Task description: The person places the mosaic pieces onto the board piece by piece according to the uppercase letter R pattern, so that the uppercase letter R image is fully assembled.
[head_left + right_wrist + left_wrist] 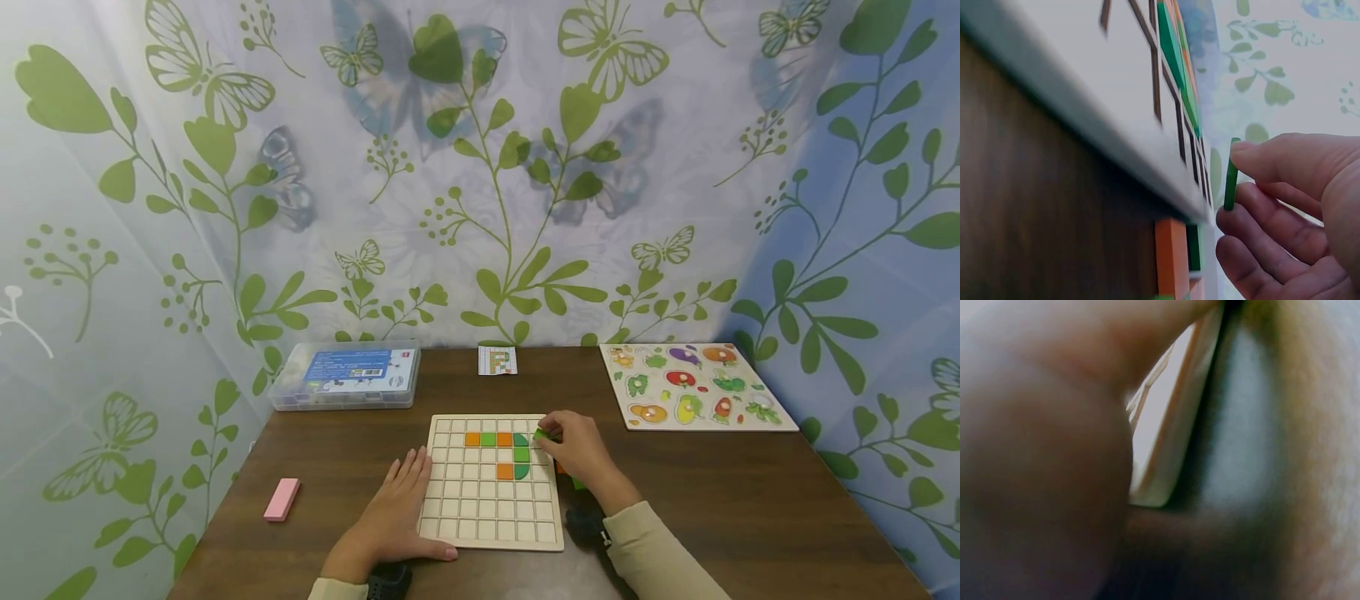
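Note:
A pale wooden grid board (457,506) lies on the brown table. Orange, light green and dark green tiles fill some of its squares near the top, among them an orange tile (505,472) and a light green tile (522,454). My left hand (393,512) lies with straight fingers along the board's left edge, its thumb at the near corner. Between thumb and fingertips, my right hand (581,446) pinches a thin green tile (1232,178) over the board's upper right. In the left wrist view, the hand hides most of the board (1163,425).
Loose tiles, including a green one (577,483) and an orange one (1171,256), lie beside the board's right edge. A clear plastic case (348,375) stands back left, a pink block (282,500) left. A small pattern card (498,361) and a vegetable puzzle (697,387) lie at the back.

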Demonstrator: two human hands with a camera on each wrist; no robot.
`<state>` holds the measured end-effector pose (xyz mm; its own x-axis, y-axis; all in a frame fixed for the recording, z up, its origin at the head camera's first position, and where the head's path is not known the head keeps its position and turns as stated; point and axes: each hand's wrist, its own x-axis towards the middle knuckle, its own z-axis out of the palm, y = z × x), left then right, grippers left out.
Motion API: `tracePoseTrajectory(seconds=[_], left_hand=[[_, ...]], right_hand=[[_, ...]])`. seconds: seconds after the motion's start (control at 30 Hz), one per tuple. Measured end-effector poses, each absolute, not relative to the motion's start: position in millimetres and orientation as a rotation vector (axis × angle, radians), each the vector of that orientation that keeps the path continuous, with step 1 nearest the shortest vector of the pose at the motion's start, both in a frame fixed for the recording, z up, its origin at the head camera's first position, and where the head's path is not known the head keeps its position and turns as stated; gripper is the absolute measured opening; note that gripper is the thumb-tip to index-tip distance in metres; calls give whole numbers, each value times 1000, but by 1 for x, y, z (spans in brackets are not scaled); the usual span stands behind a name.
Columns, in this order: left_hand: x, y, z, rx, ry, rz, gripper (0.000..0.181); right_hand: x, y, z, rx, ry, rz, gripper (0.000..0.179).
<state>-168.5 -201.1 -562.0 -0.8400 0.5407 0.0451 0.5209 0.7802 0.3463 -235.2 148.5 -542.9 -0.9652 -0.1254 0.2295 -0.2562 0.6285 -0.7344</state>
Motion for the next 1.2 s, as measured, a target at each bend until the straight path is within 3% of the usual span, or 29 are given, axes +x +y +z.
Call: tracePoseTrajectory(seconds=[0.47,1.2], left_hand=[[-168,-201,-562,862,2910,542,143],[-167,-200,-561,854,2914,523,143]], right_hand=[[-222,119,-543,641,-2701,1215,18],[-213,81,-541,835,-2764,1164,18]])
